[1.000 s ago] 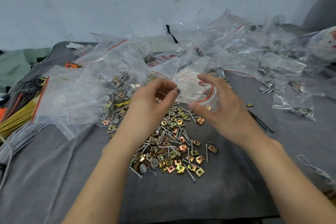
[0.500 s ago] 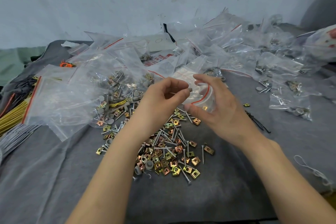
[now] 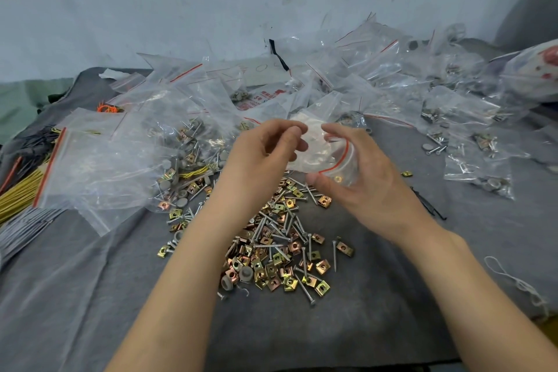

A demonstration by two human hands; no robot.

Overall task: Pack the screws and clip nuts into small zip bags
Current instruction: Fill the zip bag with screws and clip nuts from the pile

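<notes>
Plastic — one zip bag [image 3: 320, 156] in right hand [image 3: 374, 190]

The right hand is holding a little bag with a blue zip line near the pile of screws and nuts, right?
Not quite. The zip line is red, not blue. The head view shows the right hand holding the little bag with a red zip line near the pile of screws and nuts.

Grey cloth-covered table [image 3: 90, 296], loose heap of brass-coloured clip nuts [image 3: 273, 269] and steel screws [image 3: 271, 225], clear red-striped zip bags [image 3: 102, 166], yellow wire bundle [image 3: 15, 199]
</notes>
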